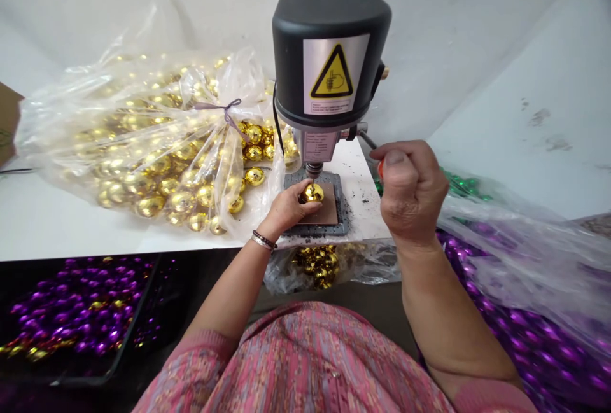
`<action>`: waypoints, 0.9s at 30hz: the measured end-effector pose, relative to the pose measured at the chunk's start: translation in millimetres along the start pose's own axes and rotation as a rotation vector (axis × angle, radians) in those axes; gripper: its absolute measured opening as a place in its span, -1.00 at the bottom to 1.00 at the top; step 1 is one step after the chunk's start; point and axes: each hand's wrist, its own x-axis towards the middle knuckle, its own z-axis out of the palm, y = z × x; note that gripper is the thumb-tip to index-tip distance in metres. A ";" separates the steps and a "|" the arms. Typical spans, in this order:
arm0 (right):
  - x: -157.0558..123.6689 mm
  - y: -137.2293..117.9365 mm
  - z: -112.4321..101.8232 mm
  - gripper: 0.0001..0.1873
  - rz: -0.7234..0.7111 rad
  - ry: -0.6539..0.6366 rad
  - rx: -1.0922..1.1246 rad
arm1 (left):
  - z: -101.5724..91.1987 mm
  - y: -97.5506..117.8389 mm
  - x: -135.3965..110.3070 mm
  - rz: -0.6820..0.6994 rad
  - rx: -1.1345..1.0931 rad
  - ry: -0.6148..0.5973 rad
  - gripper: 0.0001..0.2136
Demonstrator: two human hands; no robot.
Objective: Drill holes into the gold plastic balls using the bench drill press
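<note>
A black drill press (329, 69) with a yellow warning triangle stands at the middle of the white table. Under its chuck (314, 170), my left hand (289, 208) grips a shiny gold ball (314, 193) between thumb and fingers. The ball is over a brown board (327, 212) on the grey metal base (340, 230), and the bit meets or nearly meets its top. My right hand (413, 187) is raised to the right of the press, its fingers wrapped round a lever handle with a red knob (380, 169), mostly hidden by the hand.
A tied clear plastic bag (157, 101) full of gold balls lies left of the press. Dark shavings (356, 209) litter the table (48, 235). Below are a black crate (114, 368) of purple and gold balls, a bag of gold balls (319, 266), and purple balls (525, 336) at right.
</note>
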 end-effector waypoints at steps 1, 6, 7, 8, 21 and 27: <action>1.4 -1.4 -1.6 -0.69 0.010 -0.025 -0.007 | 0.2 -0.2 -0.2 -0.002 -0.005 0.002 -0.38; 0.5 -3.0 -4.7 -0.66 0.007 -0.095 -0.081 | 0.8 -1.6 -0.5 0.001 -0.028 0.004 -0.38; -1.8 -1.8 -3.9 -0.67 -0.017 -0.082 -0.087 | 1.1 -2.0 -0.5 0.002 -0.026 0.006 -0.38; -4.6 0.0 -2.7 -0.69 -0.046 -0.068 -0.087 | 1.4 -2.5 -0.4 0.001 -0.022 0.006 -0.38; -32.0 34.4 20.5 -0.78 -0.176 0.106 -0.087 | 3.1 -4.3 -3.6 0.031 -0.019 0.002 -0.49; -45.7 49.4 28.6 -0.80 -0.205 0.090 -0.037 | 4.5 -5.8 -4.5 0.039 -0.021 -0.003 -0.53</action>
